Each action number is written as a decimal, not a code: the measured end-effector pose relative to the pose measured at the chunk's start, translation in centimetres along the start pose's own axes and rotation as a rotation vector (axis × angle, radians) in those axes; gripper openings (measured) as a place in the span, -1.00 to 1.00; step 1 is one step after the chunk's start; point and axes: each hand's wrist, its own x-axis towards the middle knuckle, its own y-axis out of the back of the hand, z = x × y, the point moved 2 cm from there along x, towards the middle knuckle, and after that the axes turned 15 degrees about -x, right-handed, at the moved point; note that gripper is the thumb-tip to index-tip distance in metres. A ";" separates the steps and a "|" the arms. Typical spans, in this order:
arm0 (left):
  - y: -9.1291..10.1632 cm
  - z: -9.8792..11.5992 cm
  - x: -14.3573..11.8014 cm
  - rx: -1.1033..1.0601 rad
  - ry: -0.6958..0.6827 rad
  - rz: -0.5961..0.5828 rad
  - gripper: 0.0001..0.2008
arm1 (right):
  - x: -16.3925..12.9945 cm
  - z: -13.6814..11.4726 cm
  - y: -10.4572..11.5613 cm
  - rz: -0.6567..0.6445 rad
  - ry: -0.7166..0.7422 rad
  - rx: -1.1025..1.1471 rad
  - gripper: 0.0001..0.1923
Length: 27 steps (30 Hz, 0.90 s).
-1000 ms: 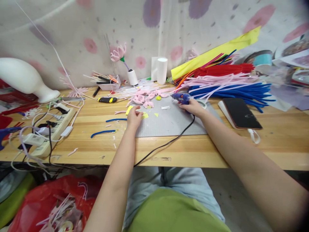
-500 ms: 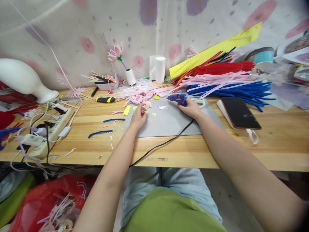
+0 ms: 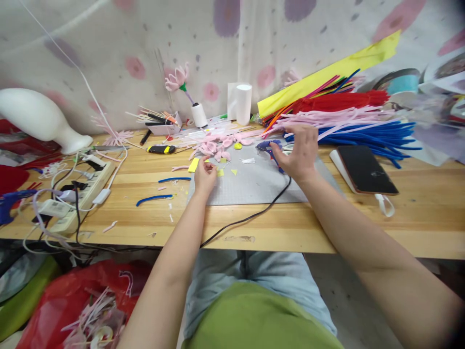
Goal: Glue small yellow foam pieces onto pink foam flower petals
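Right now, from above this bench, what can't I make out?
In the head view:
Anything inside the left hand: its curl hides it.
Whether the right hand touches the glue gun: they overlap from this angle.
The white rounded form's far end: cut off by the left edge.
The red bag's bottom: cut off by the lower edge.

Looks like a craft workshop: a wooden table [image 3: 276, 228] holds a grey mat [image 3: 250, 186] with a glue gun [image 3: 267, 147] on it, pink petals [image 3: 210, 146] at its back, bundled pipe cleaners [image 3: 366, 138] behind its right side and a red scrap bag [image 3: 47, 310] lower left of it
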 end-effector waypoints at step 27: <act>-2.0 1.4 -0.7 0.514 -0.221 -0.187 -0.63 | 1.6 -2.8 -8.6 -0.068 0.161 -0.044 -0.70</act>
